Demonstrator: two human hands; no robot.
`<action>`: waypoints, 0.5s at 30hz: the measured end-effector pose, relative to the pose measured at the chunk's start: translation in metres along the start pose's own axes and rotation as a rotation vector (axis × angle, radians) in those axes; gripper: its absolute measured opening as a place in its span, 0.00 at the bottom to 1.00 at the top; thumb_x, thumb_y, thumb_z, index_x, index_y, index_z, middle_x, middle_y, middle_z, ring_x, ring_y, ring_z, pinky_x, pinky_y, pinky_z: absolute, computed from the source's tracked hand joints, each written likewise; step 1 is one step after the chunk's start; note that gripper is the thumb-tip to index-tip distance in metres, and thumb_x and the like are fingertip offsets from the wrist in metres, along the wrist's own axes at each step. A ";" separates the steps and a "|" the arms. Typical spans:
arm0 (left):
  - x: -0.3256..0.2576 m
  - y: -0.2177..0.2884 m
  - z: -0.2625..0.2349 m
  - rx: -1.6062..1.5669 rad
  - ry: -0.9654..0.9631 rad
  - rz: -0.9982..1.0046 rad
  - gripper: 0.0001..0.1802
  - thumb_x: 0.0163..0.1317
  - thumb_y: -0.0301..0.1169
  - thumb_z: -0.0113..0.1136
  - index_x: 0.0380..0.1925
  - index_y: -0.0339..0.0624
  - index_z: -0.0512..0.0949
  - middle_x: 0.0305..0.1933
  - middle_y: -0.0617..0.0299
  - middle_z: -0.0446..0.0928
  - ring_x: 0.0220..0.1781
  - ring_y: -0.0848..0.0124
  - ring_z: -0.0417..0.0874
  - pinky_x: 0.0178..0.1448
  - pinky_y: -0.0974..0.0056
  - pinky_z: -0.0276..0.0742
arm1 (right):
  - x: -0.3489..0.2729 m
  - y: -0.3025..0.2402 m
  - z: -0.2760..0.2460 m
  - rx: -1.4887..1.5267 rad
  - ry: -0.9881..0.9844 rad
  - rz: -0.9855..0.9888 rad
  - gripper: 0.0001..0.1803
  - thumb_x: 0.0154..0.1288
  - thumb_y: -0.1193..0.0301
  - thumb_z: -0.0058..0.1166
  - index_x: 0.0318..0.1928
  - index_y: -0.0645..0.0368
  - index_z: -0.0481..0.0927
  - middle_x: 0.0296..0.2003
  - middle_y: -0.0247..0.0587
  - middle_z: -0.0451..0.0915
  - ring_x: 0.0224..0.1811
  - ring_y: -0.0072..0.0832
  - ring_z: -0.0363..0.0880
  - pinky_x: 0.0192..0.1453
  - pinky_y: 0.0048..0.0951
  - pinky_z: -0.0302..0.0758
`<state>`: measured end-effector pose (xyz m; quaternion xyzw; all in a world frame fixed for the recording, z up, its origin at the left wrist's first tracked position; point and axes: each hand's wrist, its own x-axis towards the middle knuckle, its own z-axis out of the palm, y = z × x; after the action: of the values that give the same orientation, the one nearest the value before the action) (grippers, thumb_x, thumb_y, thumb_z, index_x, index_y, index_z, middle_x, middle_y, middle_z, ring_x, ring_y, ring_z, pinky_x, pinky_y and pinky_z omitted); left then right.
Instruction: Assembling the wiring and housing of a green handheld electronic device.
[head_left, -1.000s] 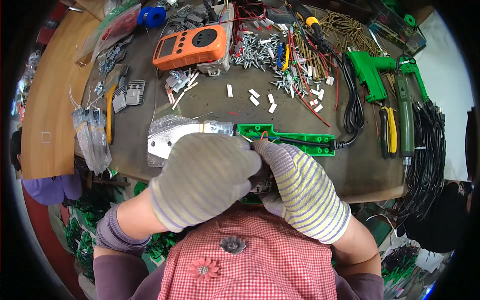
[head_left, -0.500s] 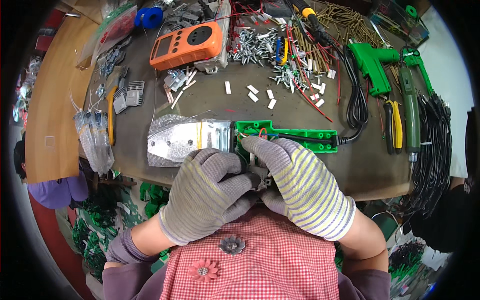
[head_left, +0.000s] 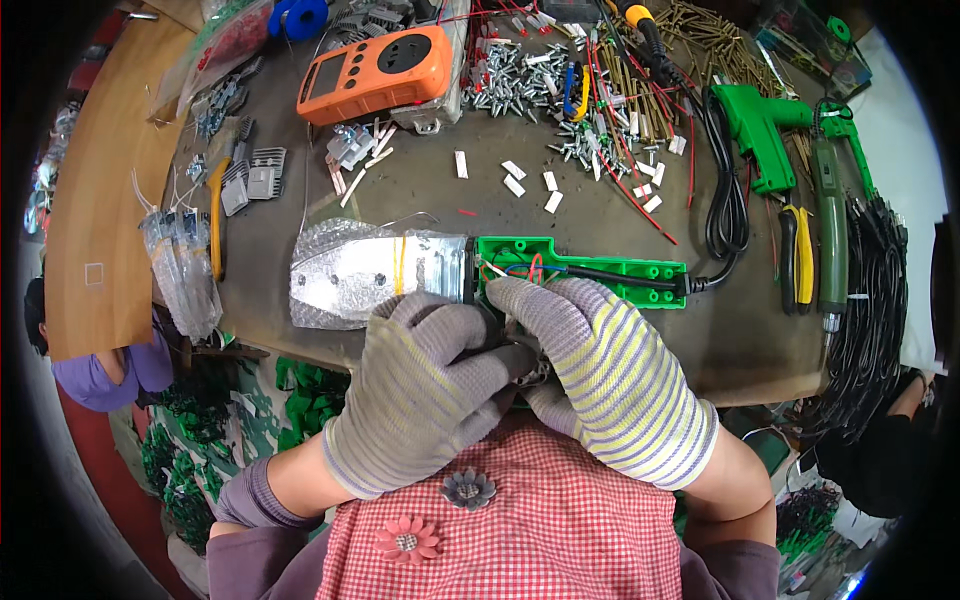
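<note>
My left hand [head_left: 425,385] and my right hand [head_left: 620,375], both in striped work gloves, meet at the table's front edge. Their fingers close around a small metal part [head_left: 532,368], mostly hidden between them. Just beyond lies a green plastic handle shell [head_left: 620,268], with a black cord [head_left: 600,273] and red, blue and white wires inside it. A flat silver metal plate [head_left: 435,262], banded in yellow and partly wrapped in bubble wrap [head_left: 310,290], adjoins the shell's left end. My right fingertips are close to the wires.
An orange meter [head_left: 375,75] stands at the back, beside piled screws [head_left: 515,80]. White sleeves [head_left: 513,178] lie scattered mid-table. At right are a green soldering-gun-shaped tool [head_left: 755,135], yellow-black pliers [head_left: 797,260], a dark green screwdriver [head_left: 830,220] and bundled black cords [head_left: 875,300]. Another person's purple sleeve [head_left: 145,370] shows at left.
The view has shifted slightly. My hands stay together around the metal part, with small finger movements; more of the wires shows beyond my right fingertips.
</note>
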<state>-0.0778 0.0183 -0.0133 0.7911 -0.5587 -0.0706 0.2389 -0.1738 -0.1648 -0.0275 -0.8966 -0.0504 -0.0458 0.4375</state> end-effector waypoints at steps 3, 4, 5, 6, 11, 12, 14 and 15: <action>-0.010 0.005 0.007 0.167 0.095 0.070 0.23 0.36 0.37 0.68 0.40 0.53 0.86 0.37 0.64 0.72 0.40 0.60 0.75 0.49 0.52 0.71 | -0.002 -0.001 0.000 -0.020 0.017 0.026 0.42 0.45 0.79 0.64 0.67 0.61 0.70 0.47 0.50 0.78 0.48 0.50 0.78 0.55 0.44 0.76; -0.012 0.007 0.007 0.167 0.098 0.072 0.23 0.36 0.37 0.68 0.40 0.53 0.86 0.37 0.64 0.72 0.40 0.60 0.75 0.49 0.52 0.71 | -0.002 -0.002 0.000 -0.024 0.018 0.024 0.42 0.45 0.79 0.64 0.67 0.61 0.70 0.47 0.50 0.78 0.48 0.50 0.78 0.55 0.44 0.76; -0.014 0.011 0.007 0.218 0.086 0.053 0.24 0.36 0.37 0.68 0.40 0.53 0.86 0.38 0.64 0.72 0.41 0.60 0.75 0.48 0.52 0.71 | 0.000 -0.003 -0.001 0.004 0.012 0.034 0.43 0.45 0.79 0.64 0.67 0.61 0.69 0.47 0.50 0.78 0.47 0.49 0.78 0.54 0.44 0.76; -0.015 0.015 0.006 0.266 0.076 0.029 0.25 0.35 0.37 0.68 0.41 0.53 0.87 0.38 0.65 0.72 0.42 0.60 0.76 0.48 0.52 0.72 | 0.000 -0.005 -0.003 0.031 0.000 0.044 0.43 0.45 0.80 0.64 0.68 0.60 0.69 0.47 0.50 0.78 0.47 0.49 0.78 0.54 0.43 0.76; -0.014 0.024 0.005 0.355 -0.003 0.043 0.19 0.50 0.32 0.65 0.45 0.45 0.83 0.49 0.54 0.80 0.44 0.60 0.82 0.42 0.56 0.77 | 0.003 -0.010 -0.013 0.037 -0.086 0.125 0.43 0.46 0.80 0.63 0.68 0.60 0.68 0.44 0.47 0.78 0.46 0.47 0.78 0.54 0.42 0.76; -0.014 0.025 0.005 0.353 0.004 0.042 0.19 0.50 0.32 0.65 0.45 0.45 0.83 0.49 0.54 0.80 0.44 0.60 0.82 0.42 0.56 0.77 | 0.004 -0.011 -0.015 0.030 -0.088 0.123 0.43 0.46 0.80 0.63 0.68 0.60 0.68 0.44 0.47 0.78 0.46 0.47 0.78 0.54 0.42 0.76; -0.014 0.024 0.006 0.332 -0.055 0.009 0.22 0.53 0.32 0.62 0.50 0.42 0.79 0.51 0.50 0.80 0.43 0.60 0.82 0.42 0.56 0.78 | 0.006 -0.012 -0.018 0.014 -0.139 0.137 0.43 0.47 0.79 0.63 0.69 0.61 0.68 0.45 0.47 0.78 0.48 0.46 0.79 0.55 0.41 0.75; -0.016 0.023 0.006 0.340 -0.056 0.030 0.23 0.54 0.33 0.61 0.51 0.39 0.75 0.54 0.46 0.80 0.42 0.60 0.83 0.43 0.57 0.78 | 0.006 -0.010 -0.019 0.009 -0.133 0.098 0.41 0.50 0.77 0.63 0.69 0.61 0.68 0.45 0.46 0.79 0.47 0.42 0.79 0.54 0.39 0.76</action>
<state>-0.1052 0.0252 -0.0110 0.8093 -0.5809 0.0065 0.0870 -0.1698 -0.1734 -0.0072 -0.8971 -0.0357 0.0357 0.4389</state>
